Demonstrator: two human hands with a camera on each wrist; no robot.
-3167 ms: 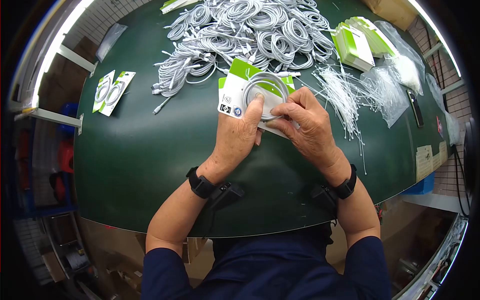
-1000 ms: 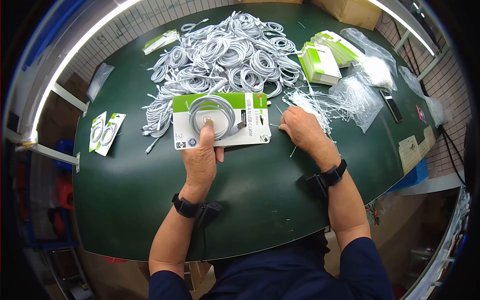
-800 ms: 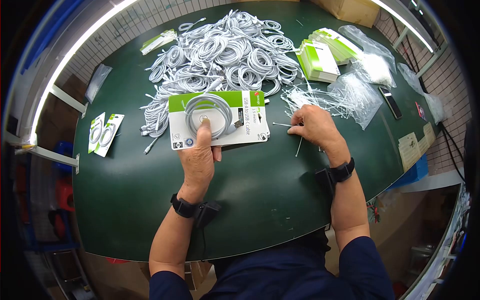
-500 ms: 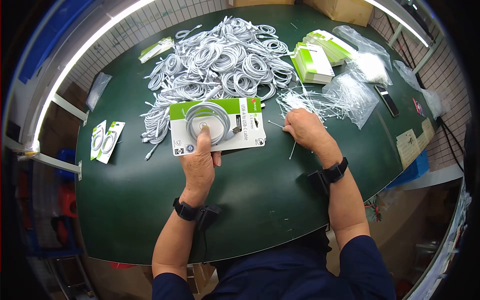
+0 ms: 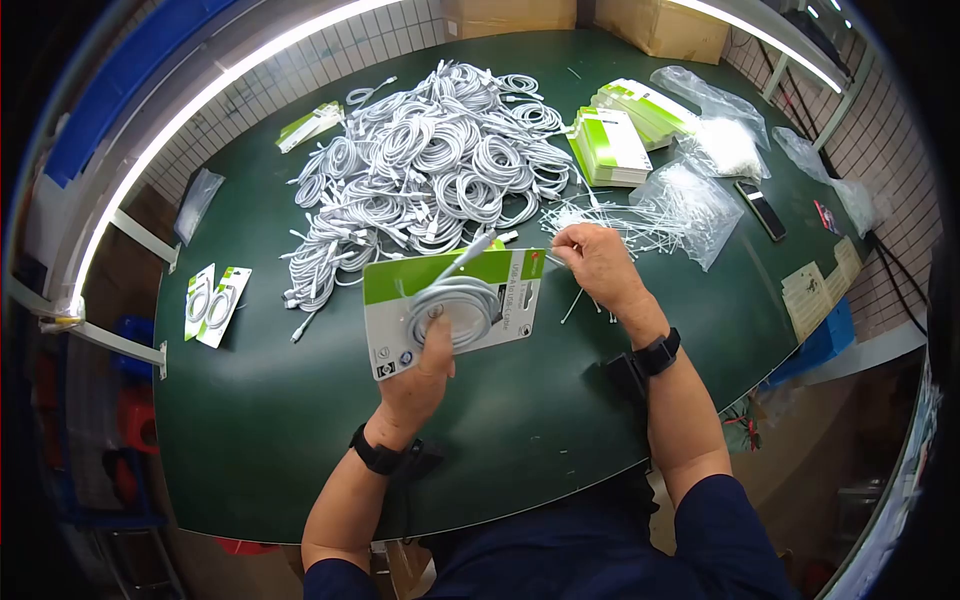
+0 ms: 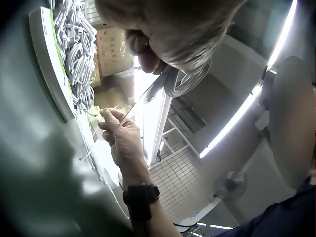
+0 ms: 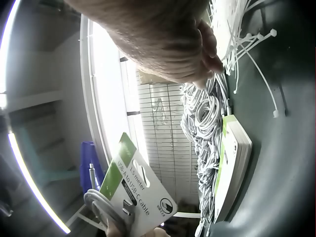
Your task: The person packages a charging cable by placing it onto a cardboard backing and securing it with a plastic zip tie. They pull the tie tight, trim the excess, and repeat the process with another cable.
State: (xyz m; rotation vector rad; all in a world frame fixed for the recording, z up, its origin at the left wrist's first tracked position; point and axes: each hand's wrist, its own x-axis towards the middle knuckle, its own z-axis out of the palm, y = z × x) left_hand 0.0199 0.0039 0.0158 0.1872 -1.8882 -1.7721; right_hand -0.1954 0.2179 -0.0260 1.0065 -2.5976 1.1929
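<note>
My left hand [image 5: 418, 388] holds a green-and-white packaging card [image 5: 388, 288] printed "USB-A to USB-C cable". Its thumb presses on a coiled grey cable [image 5: 490, 312] lying against the card's face; the other fingers are behind the card. One cable end sticks up past the card's top edge. Just right of the card, my right hand [image 5: 604, 272] pinches a thin white cable tie between thumb and fingertips, most of it hidden by the fingers. Right behind that hand lies a loose heap of white cable ties [image 5: 650, 232]. A stack of cards [image 7: 236, 160] rests on the table, mostly hidden under the held card in the head view.
A large pile of coiled grey cables [image 5: 430, 150] covers the table's back middle. Card stacks [image 5: 612, 150], plastic bags [image 5: 730, 150] and a phone [image 5: 760, 210] lie at right. Two carded cables [image 5: 215, 305] lie at left, more cards [image 5: 308, 125] behind.
The left hand first held the card up with both hands at the coil; the right hand then went to the ties. Now the card is tilted and nearer the right hand, which has lifted a tie.
</note>
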